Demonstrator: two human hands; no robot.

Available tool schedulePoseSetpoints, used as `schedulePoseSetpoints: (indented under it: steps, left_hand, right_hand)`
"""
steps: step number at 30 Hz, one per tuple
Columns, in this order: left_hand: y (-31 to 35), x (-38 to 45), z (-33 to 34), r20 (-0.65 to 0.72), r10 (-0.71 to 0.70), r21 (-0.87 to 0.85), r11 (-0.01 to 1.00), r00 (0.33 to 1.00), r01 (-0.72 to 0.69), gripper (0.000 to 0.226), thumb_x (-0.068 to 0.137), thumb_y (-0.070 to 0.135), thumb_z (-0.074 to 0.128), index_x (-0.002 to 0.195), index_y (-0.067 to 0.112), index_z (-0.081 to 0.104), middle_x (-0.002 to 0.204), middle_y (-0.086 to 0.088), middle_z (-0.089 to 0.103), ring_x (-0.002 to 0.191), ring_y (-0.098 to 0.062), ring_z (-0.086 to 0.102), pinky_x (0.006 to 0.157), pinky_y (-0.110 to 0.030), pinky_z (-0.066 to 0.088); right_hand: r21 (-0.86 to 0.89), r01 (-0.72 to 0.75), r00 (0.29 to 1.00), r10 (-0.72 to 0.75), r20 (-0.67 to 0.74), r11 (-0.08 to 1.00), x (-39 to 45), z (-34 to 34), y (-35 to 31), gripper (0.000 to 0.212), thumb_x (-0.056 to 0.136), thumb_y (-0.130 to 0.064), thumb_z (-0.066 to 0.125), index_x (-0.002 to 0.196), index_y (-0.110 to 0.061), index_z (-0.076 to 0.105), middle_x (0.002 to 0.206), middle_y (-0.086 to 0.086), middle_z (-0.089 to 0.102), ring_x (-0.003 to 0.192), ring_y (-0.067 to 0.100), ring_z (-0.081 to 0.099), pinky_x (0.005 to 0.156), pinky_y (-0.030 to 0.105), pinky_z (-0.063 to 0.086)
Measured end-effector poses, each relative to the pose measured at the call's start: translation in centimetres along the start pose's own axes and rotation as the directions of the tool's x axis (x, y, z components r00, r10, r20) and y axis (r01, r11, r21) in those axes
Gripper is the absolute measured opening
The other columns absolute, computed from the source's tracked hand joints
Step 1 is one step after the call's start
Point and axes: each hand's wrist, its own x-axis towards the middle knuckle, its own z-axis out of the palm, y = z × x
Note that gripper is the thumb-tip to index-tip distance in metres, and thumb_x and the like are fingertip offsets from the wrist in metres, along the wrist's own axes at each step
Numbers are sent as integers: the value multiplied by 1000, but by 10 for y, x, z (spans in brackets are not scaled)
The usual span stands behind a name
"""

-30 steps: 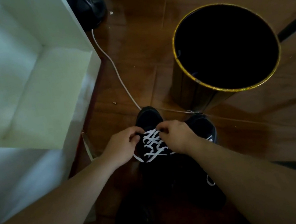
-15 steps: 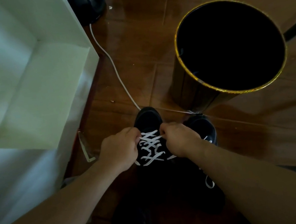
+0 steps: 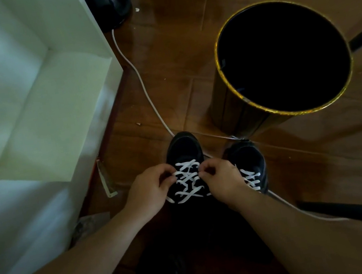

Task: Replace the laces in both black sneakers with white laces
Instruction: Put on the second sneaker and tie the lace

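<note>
Two black sneakers stand side by side on the wooden floor, toes pointing away from me. The left sneaker (image 3: 184, 147) carries a white lace (image 3: 188, 181) crossed over its tongue. My left hand (image 3: 150, 191) pinches the lace at the shoe's left edge, near the upper crossings. My right hand (image 3: 223, 181) pinches it at the right edge. The right sneaker (image 3: 247, 154) sits partly behind my right hand, and its white lace (image 3: 251, 179) shows beside my wrist.
A black bin with a gold rim (image 3: 264, 106) stands just beyond the right sneaker. A white shelf unit (image 3: 94, 126) fills the left. A white cable (image 3: 141, 81) runs across the floor to the shoes. A dark bar (image 3: 355, 211) lies at the lower right.
Both hands stay at the left sneaker's lace, their fingers shifted slightly along the upper crossings. The view has tilted a little, so more of the right sneaker's lace shows.
</note>
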Motion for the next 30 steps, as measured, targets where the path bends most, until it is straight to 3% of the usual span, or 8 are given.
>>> schedulePoseSetpoints:
  steps: [5, 11, 18, 22, 24, 26, 28, 30]
  left_hand:
    - [-2, -4, 14, -100, -114, -67, 992, 988, 107, 18, 92, 48, 75, 97, 36, 63, 91, 13, 68, 82, -5, 65, 68, -27, 46]
    - [-4, 1, 17, -50, -108, -108, 989, 993, 102, 13, 92, 47, 75, 101, 37, 72, 98, 15, 70, 91, -4, 66, 79, -29, 57]
    - [7, -8, 17, -101, 23, -35, 999, 995, -27, 5, 108, 31, 53, 104, 28, 54, 77, 3, 63, 62, -10, 61, 53, -30, 44]
    - [-8, -10, 2, -102, 399, 493, 816, 911, -302, 13, 97, 22, 68, 100, 23, 55, 80, 9, 55, 56, -12, 52, 42, -28, 36]
    - [-15, -10, -2, -110, 439, 575, 760, 892, -303, 17, 92, 21, 72, 97, 22, 56, 81, 9, 56, 54, -12, 48, 42, -25, 28]
    - [-12, -13, 0, -168, 318, 437, 873, 933, -218, 13, 96, 23, 68, 99, 27, 56, 83, 12, 57, 58, -7, 50, 46, -23, 32]
    - [-1, -14, 6, -143, 23, 86, 996, 989, -11, 10, 101, 30, 63, 105, 32, 54, 89, 11, 63, 72, -5, 61, 56, -28, 47]
    - [8, -14, 10, 9, -259, -288, 924, 966, 251, 8, 102, 35, 64, 105, 31, 58, 95, 5, 68, 84, -10, 68, 65, -29, 51]
  right_hand:
    - [106, 6, 997, -15, 82, 994, 0, 3, -2, 16, 99, -22, 69, 101, -35, 78, 103, -14, 73, 97, 4, 68, 85, 21, 53]
    - [-80, 97, 989, -86, 123, 992, 3, 3, -10, 9, 96, -26, 72, 100, -34, 73, 89, -19, 62, 83, 1, 61, 69, 12, 44]
    - [-406, 186, 969, -99, 226, 895, 8, 2, -20, 10, 100, -18, 60, 95, -26, 63, 112, 4, 61, 99, 20, 61, 90, 40, 55]
    - [-676, 275, 951, -93, 293, 683, 2, -7, -20, 25, 99, -16, 58, 124, -19, 57, 130, 8, 55, 121, 29, 55, 96, 49, 53]
    - [-742, 312, 948, -140, 287, 593, -3, -9, -23, 35, 99, -18, 58, 133, -16, 52, 135, 7, 52, 128, 30, 50, 94, 50, 52]
    - [-683, 384, 923, -269, 274, 621, -6, -6, -24, 28, 98, -14, 58, 126, -19, 55, 130, 5, 51, 123, 28, 50, 93, 45, 52]
    - [-556, 459, 887, -392, 244, 693, -8, -2, -21, 19, 96, -7, 58, 105, -24, 58, 115, -3, 51, 112, 22, 53, 88, 39, 53]
    - [-411, 456, 890, -419, 183, 790, -10, 4, -14, 22, 96, -4, 56, 91, -26, 56, 104, -6, 53, 100, 16, 55, 84, 38, 53]
